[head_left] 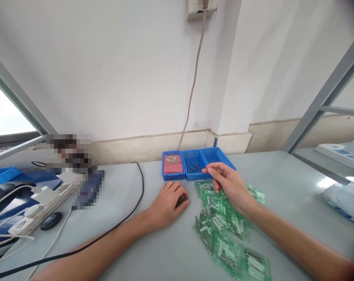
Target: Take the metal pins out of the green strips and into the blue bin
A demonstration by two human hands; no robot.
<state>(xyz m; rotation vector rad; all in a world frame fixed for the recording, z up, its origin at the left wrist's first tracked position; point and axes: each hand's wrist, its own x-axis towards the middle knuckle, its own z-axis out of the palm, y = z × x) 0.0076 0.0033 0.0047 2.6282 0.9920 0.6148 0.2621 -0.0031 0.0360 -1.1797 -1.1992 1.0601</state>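
My left hand [169,203] rests on the grey table, its fingers curled round a small bunch of dark metal pins [182,200]. My right hand [228,183] hovers over several green plastic bags of pins [224,226], fingers pinched together near the blue trays; what it holds, if anything, is too small to see. Three small blue trays stand in a row at the wall: the left one [173,164] holds a red pad, the middle one [193,163] a few loose pins, and the right one [216,157] looks empty.
A black cable [136,203] curves across the table on the left. A white power strip [42,203] with plugs lies at the far left. A beige cord [194,78] hangs down the wall. Grey frame bars [323,93] rise on the right, above a white wrapped bundle [345,201].
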